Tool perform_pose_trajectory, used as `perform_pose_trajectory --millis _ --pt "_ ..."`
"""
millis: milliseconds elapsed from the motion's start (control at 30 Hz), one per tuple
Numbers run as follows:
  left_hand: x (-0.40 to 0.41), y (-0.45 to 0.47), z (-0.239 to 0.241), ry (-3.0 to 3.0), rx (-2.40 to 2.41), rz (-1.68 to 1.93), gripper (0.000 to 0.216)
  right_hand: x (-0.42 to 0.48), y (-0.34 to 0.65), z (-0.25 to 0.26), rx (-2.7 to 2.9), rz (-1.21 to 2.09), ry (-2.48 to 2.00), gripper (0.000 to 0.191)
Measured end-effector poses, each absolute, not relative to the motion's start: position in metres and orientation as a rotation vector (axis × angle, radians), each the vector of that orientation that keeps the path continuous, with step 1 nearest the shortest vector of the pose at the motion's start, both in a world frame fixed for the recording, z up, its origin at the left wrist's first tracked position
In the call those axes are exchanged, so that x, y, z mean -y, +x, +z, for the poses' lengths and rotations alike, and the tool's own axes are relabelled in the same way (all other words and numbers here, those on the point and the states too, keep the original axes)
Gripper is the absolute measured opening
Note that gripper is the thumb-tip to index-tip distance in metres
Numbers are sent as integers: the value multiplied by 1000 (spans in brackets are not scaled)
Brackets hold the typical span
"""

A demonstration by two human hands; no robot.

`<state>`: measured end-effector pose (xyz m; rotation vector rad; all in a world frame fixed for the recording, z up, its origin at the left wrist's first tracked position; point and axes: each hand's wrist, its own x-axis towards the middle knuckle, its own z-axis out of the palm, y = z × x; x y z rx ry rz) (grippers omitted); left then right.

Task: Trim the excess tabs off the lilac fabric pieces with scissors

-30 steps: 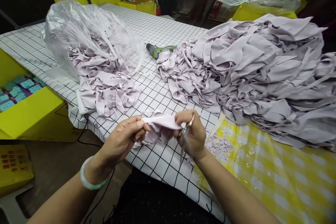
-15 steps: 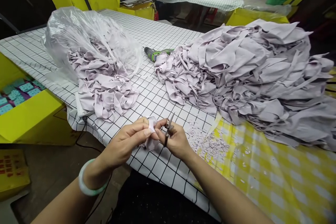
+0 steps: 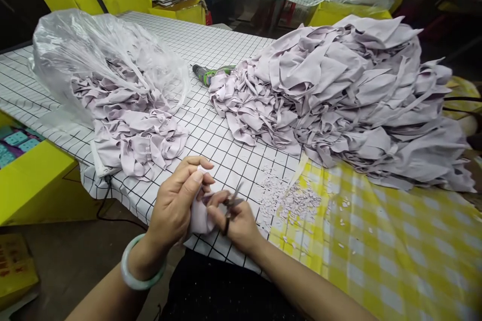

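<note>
My left hand (image 3: pixel 176 203) pinches a small pale lilac fabric piece (image 3: pixel 199 216) at the near edge of the grid-patterned table (image 3: pixel 226 135). Close beside it, my right hand (image 3: pixel 235 220) grips small scissors (image 3: pixel 230 203), blades pointing up and right, right at the fabric. A jade bangle (image 3: pixel 139 271) sits on my left wrist. Small lilac cuttings (image 3: pixel 289 200) lie scattered just right of my hands.
A clear plastic bag (image 3: pixel 94 60) spilling lilac garments lies at the left. A big heap of lilac garments (image 3: pixel 339 95) fills the right. A green power tool (image 3: pixel 209 74) lies between them. Yellow boxes (image 3: pixel 33 180) stand at the left, a yellow checked cloth (image 3: pixel 395 251) at the right.
The stretched fabric strip has been bunched up between my hands. Both hands have dropped toward the table's near edge, and the scissors now point at the fabric.
</note>
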<state>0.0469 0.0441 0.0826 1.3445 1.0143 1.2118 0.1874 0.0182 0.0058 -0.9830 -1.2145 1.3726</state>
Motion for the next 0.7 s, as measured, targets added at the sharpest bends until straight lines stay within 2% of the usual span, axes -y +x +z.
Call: perform_pose_trajectory --millis 133,233,400,700 --pt "-47 51 78 1343 -986 1143 29 -38 205 23 1257 1198 -992 39" --pt "-48 55 79 1246 -903 1160 28 -42 190 23 1176 1363 -1037 33" --pt "-48 61 72 1156 -866 1115 30 -24 184 7 1153 1601 -1054 41" --pt "-45 67 60 1567 -886 1065 30 -34 270 47 1878 1100 -1269 48"
